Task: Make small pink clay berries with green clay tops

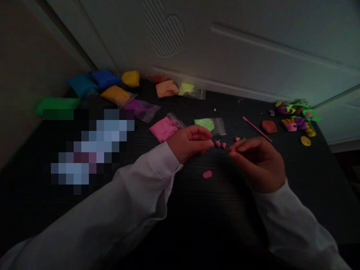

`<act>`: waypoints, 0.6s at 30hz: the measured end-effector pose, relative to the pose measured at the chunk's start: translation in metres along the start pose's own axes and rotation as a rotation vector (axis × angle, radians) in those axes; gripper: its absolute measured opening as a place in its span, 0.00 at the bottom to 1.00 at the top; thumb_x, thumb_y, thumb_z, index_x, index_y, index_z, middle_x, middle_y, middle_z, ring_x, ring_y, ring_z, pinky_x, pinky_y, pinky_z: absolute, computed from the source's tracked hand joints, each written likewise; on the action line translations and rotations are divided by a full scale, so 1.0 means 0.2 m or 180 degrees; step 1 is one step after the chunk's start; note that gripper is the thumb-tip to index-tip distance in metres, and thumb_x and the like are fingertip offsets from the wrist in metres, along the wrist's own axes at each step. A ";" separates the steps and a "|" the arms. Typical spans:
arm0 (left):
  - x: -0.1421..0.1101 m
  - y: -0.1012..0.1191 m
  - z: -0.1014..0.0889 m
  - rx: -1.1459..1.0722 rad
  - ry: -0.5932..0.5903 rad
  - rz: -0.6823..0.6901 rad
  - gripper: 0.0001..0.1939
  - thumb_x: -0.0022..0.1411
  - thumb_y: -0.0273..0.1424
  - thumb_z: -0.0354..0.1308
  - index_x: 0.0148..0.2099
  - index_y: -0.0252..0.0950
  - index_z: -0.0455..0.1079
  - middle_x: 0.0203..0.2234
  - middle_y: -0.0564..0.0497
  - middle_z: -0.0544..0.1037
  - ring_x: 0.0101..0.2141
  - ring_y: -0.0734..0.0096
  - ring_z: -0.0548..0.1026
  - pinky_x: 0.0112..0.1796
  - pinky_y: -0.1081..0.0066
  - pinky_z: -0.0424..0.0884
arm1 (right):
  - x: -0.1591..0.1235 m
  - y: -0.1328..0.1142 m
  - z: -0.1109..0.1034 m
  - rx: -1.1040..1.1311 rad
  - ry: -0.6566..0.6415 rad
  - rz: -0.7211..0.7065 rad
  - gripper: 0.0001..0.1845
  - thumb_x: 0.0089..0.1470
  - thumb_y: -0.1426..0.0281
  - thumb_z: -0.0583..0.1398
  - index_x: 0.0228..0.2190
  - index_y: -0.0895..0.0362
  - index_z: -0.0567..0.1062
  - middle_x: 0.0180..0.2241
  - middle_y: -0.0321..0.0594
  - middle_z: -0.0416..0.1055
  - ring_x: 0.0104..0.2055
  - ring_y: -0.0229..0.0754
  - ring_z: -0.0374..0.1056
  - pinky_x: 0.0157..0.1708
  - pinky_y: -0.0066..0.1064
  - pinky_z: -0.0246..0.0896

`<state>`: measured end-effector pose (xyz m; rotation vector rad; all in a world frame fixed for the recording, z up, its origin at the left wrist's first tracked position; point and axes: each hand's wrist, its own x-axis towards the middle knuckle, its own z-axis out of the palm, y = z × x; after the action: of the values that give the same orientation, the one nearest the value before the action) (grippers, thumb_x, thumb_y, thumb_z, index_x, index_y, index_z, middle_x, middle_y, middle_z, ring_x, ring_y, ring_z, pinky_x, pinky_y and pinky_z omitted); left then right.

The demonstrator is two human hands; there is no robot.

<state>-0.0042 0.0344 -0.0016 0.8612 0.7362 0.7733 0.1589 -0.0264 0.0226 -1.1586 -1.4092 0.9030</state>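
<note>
My right hand is closed in a pinch, with a tiny bit of pink clay between thumb and forefinger. To its left, my left hand has its thumb and fingers drawn together; what lies at their tips is too small to make out. Between the hands sit two little pink clay pieces with green tops, and a similar pink piece rests just behind my right fingertips. A flat pink clay piece lies on the dark table, nearer to me.
Behind my left hand are bags of pink clay and light green clay. More coloured clay packs line the back left. A pink stick tool, a reddish-brown lump and several small clay models lie right. A pale panel rises behind.
</note>
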 end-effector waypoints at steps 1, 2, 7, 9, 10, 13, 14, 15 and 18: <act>0.00 0.00 0.00 -0.0007 0.0012 -0.0013 0.12 0.40 0.22 0.60 0.30 0.31 0.63 0.19 0.57 0.70 0.19 0.85 0.66 0.21 0.80 0.60 | 0.00 0.00 0.00 -0.0035 0.0030 0.0034 0.12 0.39 0.78 0.62 0.28 0.53 0.70 0.27 0.31 0.70 0.31 0.32 0.67 0.35 0.27 0.64; 0.00 0.00 0.00 -0.0018 0.0023 -0.0037 0.12 0.40 0.22 0.60 0.30 0.31 0.63 0.19 0.57 0.70 0.19 0.85 0.66 0.21 0.81 0.60 | 0.00 0.00 -0.01 -0.0085 0.0031 0.0077 0.14 0.39 0.77 0.62 0.30 0.52 0.70 0.27 0.31 0.69 0.30 0.32 0.67 0.33 0.27 0.64; 0.00 0.02 0.01 -0.0123 0.0076 -0.0107 0.11 0.40 0.21 0.60 0.29 0.30 0.63 0.19 0.56 0.71 0.19 0.85 0.67 0.22 0.81 0.61 | 0.01 0.00 -0.06 -0.0581 -0.0145 0.0060 0.11 0.45 0.72 0.59 0.34 0.49 0.72 0.28 0.33 0.71 0.31 0.35 0.66 0.32 0.30 0.62; 0.00 0.02 0.01 -0.0121 0.0073 -0.0117 0.11 0.40 0.21 0.60 0.30 0.30 0.63 0.19 0.56 0.71 0.19 0.85 0.67 0.22 0.81 0.61 | 0.02 0.00 -0.07 -0.0752 -0.0181 -0.0050 0.07 0.46 0.70 0.58 0.31 0.50 0.73 0.28 0.33 0.71 0.31 0.36 0.66 0.35 0.34 0.61; 0.00 0.02 0.01 -0.0118 0.0067 -0.0122 0.11 0.40 0.21 0.60 0.30 0.30 0.64 0.19 0.57 0.71 0.18 0.85 0.67 0.21 0.81 0.61 | 0.02 0.01 -0.07 -0.0765 -0.0193 -0.0077 0.06 0.46 0.70 0.58 0.30 0.50 0.73 0.27 0.33 0.71 0.31 0.37 0.66 0.35 0.34 0.61; 0.00 0.02 0.02 -0.0139 0.0072 -0.0130 0.11 0.39 0.21 0.60 0.29 0.30 0.64 0.18 0.57 0.71 0.18 0.85 0.67 0.21 0.81 0.61 | 0.02 0.02 -0.08 -0.0539 -0.0177 -0.0095 0.04 0.41 0.71 0.62 0.25 0.51 0.72 0.24 0.33 0.70 0.28 0.37 0.65 0.31 0.33 0.61; 0.00 0.02 0.02 -0.0147 0.0075 -0.0130 0.11 0.39 0.20 0.60 0.29 0.30 0.64 0.18 0.57 0.71 0.18 0.85 0.67 0.21 0.81 0.61 | 0.03 0.02 -0.08 -0.0425 -0.0152 -0.0126 0.06 0.39 0.72 0.63 0.24 0.51 0.72 0.23 0.32 0.69 0.27 0.36 0.64 0.29 0.33 0.61; 0.00 0.02 0.02 -0.0157 0.0075 -0.0128 0.11 0.39 0.20 0.60 0.29 0.30 0.64 0.18 0.57 0.71 0.18 0.84 0.67 0.21 0.81 0.61 | 0.03 0.02 -0.08 -0.0325 -0.0121 -0.0158 0.07 0.38 0.73 0.63 0.23 0.51 0.71 0.23 0.32 0.68 0.27 0.36 0.64 0.29 0.33 0.60; 0.00 0.02 0.01 -0.0181 0.0050 -0.0124 0.11 0.39 0.20 0.60 0.29 0.30 0.64 0.19 0.56 0.71 0.19 0.84 0.68 0.21 0.81 0.62 | 0.03 0.02 -0.07 -0.0282 -0.0091 -0.0240 0.09 0.37 0.74 0.64 0.23 0.50 0.71 0.23 0.32 0.67 0.27 0.37 0.64 0.30 0.33 0.61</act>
<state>-0.0026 0.0351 0.0025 0.7883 0.7396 0.7636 0.1741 -0.0200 0.0232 -1.1543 -1.5190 0.8141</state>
